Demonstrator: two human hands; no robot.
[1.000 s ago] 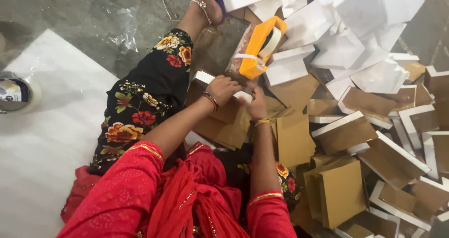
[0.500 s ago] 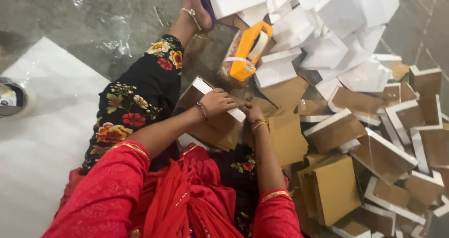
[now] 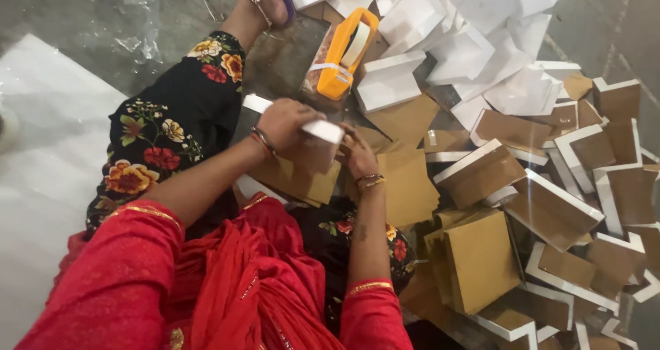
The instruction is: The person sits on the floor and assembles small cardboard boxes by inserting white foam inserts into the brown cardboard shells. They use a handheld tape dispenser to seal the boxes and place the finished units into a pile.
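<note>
both hands' fingers clamp a brown box (image 3: 302, 154) (white-edged), hemmed by a box pile (image 3: 550, 205).

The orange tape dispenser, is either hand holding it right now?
No, the orange tape dispenser lies apart on the floor, while the left hand and right hand grip a white-edged brown cardboard box piece.
</note>
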